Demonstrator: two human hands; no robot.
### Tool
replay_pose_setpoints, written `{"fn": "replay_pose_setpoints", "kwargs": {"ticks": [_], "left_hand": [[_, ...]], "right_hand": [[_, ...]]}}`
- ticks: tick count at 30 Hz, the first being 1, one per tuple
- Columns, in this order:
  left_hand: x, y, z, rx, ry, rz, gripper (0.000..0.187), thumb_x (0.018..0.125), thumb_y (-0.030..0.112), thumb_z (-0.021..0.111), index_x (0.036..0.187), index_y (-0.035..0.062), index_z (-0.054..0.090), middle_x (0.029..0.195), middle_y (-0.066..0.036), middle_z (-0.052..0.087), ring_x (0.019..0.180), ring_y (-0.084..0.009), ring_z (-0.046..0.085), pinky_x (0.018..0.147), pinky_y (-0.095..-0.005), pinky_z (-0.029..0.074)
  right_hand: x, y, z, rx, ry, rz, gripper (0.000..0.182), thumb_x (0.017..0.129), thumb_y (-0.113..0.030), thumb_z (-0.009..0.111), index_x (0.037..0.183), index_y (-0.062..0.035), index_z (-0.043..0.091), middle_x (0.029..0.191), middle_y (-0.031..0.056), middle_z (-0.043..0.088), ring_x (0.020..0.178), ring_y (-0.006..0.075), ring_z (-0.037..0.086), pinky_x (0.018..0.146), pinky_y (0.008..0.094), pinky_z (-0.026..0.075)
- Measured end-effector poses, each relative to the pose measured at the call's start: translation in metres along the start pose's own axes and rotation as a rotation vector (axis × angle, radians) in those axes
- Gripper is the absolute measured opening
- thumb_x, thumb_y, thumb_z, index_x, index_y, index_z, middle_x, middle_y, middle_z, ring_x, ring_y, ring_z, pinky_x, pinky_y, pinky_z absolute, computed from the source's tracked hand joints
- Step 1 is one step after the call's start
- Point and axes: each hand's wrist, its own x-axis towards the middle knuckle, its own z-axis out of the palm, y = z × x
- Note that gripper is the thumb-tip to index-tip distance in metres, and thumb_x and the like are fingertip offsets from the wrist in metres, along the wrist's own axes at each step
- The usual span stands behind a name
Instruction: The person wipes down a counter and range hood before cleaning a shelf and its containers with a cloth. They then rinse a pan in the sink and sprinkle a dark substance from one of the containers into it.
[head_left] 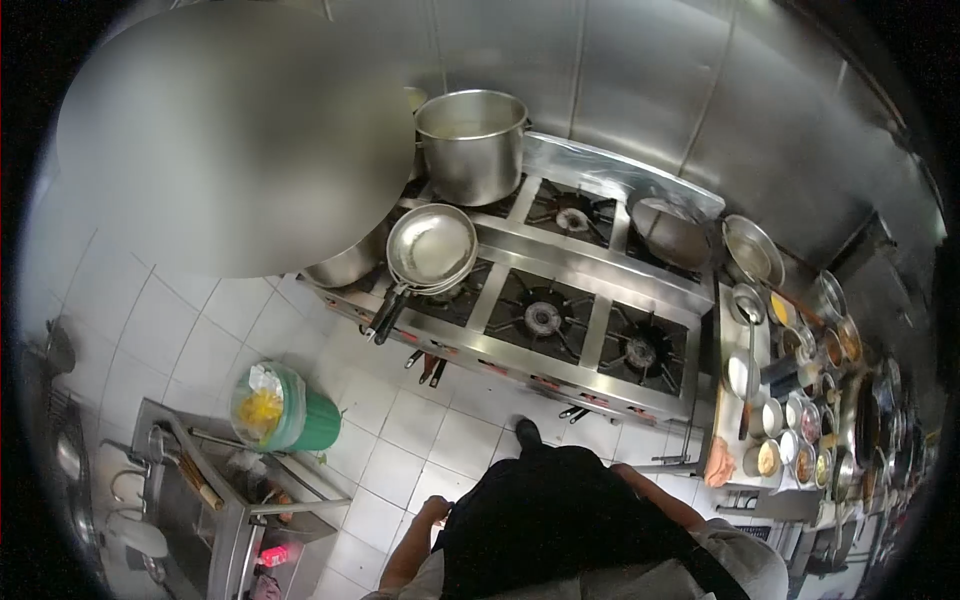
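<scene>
My left hand (436, 509) hangs low beside the black apron (560, 520), close to its left edge. Its fingers look curled; what they hold, if anything, is too small to make out. On the other side, my right hand (626, 472) rests against the apron's right edge, its fingers mostly hidden. Ahead of me stands a steel gas stove (590, 385) with several burners. A stack of frying pans (432, 245) sits on its left part, handles toward me. Behind them a tall stockpot (472, 150) stands upright, and a wok (668, 232) leans at the back right.
A green bin (318, 420) with yellow scraps stands left on the tiled floor (400, 435). A steel sink unit (245, 520) is at lower left. Right of the stove, a counter (728, 400) holds several bowls and a ladle (748, 310). A blurred patch covers the upper left.
</scene>
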Motion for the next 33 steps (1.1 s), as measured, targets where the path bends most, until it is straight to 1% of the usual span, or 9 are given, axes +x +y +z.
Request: {"fn": "replay_pose_setpoints", "kwargs": {"ticks": [3, 5, 6, 8, 14, 17, 18, 20, 33], "left_hand": [[0.010, 0.008, 0.005, -0.446, 0.143, -0.391, 0.040, 0.090, 0.038, 0.055, 0.085, 0.0012, 0.069, 0.091, -0.019, 0.069, 0.084, -0.0352, 0.067, 0.074, -0.0450, 0.055], [0.031, 0.026, -0.039, -0.307, -0.294, -0.540, 0.042, 0.090, 0.040, 0.054, 0.088, 0.0016, 0.070, 0.101, -0.022, 0.068, 0.098, -0.0365, 0.064, 0.080, -0.0475, 0.053], [0.023, 0.038, -0.068, -0.242, -0.157, -0.417, 0.047, 0.094, 0.044, 0.048, 0.092, 0.0019, 0.069, 0.095, -0.021, 0.069, 0.092, -0.0377, 0.065, 0.080, -0.0474, 0.053], [0.017, 0.047, -0.078, -0.460, 0.189, -0.640, 0.044, 0.093, 0.045, 0.053, 0.094, 0.0034, 0.069, 0.086, -0.017, 0.070, 0.080, -0.0350, 0.068, 0.075, -0.0447, 0.055], [-0.001, 0.026, -0.080, -0.935, 0.410, -1.024, 0.038, 0.086, 0.041, 0.067, 0.091, 0.0040, 0.069, 0.080, -0.017, 0.071, 0.078, -0.0317, 0.070, 0.072, -0.0406, 0.056], [-0.016, 0.026, -0.076, -0.865, 0.396, -1.146, 0.044, 0.088, 0.044, 0.061, 0.093, 0.0010, 0.070, 0.101, -0.025, 0.067, 0.101, -0.0402, 0.063, 0.088, -0.0468, 0.051], [-0.022, 0.035, -0.086, -0.895, 0.381, -1.182, 0.045, 0.089, 0.044, 0.059, 0.093, 0.0002, 0.070, 0.104, -0.026, 0.066, 0.105, -0.0414, 0.061, 0.090, -0.0470, 0.050], [-0.028, 0.053, -0.096, -0.952, 0.410, -1.302, 0.046, 0.090, 0.043, 0.057, 0.092, -0.0008, 0.070, 0.104, -0.027, 0.065, 0.104, -0.0433, 0.060, 0.090, -0.0469, 0.050], [0.021, 0.204, -0.077, -1.308, 0.656, -1.692, 0.044, 0.090, 0.043, 0.053, 0.105, 0.0046, 0.069, 0.112, -0.023, 0.065, 0.106, -0.0402, 0.061, 0.093, -0.0450, 0.049]], "right_hand": [[0.013, -0.036, -0.033, 0.165, 0.060, 0.073, 0.032, 0.080, -0.028, 0.066, 0.107, -0.0104, 0.069, 0.102, 0.0157, 0.069, 0.094, 0.0332, 0.066, 0.083, 0.0413, 0.053], [0.037, -0.041, -0.049, -0.072, 0.003, -0.180, 0.034, 0.082, -0.030, 0.064, 0.108, -0.0088, 0.069, 0.105, 0.0157, 0.069, 0.095, 0.0326, 0.066, 0.084, 0.0403, 0.052], [0.049, -0.039, -0.057, -0.296, -0.036, -0.430, 0.036, 0.084, -0.033, 0.062, 0.109, -0.0072, 0.068, 0.109, 0.0157, 0.068, 0.095, 0.0320, 0.066, 0.084, 0.0393, 0.052], [0.057, -0.075, -0.085, -0.161, -0.118, -0.216, 0.032, 0.081, -0.027, 0.062, 0.106, -0.0082, 0.069, 0.107, 0.0171, 0.068, 0.099, 0.0355, 0.064, 0.088, 0.0420, 0.051], [0.191, -0.135, -0.141, -0.743, -0.254, -0.655, 0.027, 0.075, -0.021, 0.065, 0.096, -0.0044, 0.065, 0.090, 0.0214, 0.063, 0.093, 0.0393, 0.062, 0.084, 0.0422, 0.051], [0.201, -0.238, -0.189, 0.547, -0.355, 0.011, 0.030, 0.091, -0.030, 0.062, 0.110, -0.0064, 0.063, 0.095, 0.0074, 0.066, 0.088, 0.0217, 0.065, 0.079, 0.0339, 0.054], [0.234, -0.239, -0.195, 0.018, -0.305, -0.619, 0.031, 0.096, -0.031, 0.058, 0.116, -0.0074, 0.063, 0.099, 0.0056, 0.066, 0.088, 0.0194, 0.065, 0.080, 0.0344, 0.053], [0.228, -0.319, -0.219, 0.430, -0.521, -0.218, 0.030, 0.095, -0.027, 0.060, 0.117, -0.0055, 0.062, 0.105, 0.0077, 0.066, 0.093, 0.0187, 0.064, 0.080, 0.0349, 0.053], [0.254, -0.477, -0.127, -0.322, -1.133, -0.555, 0.037, 0.095, -0.031, 0.061, 0.123, -0.0074, 0.061, 0.109, 0.0063, 0.067, 0.101, 0.0165, 0.061, 0.088, 0.0323, 0.049]]}}
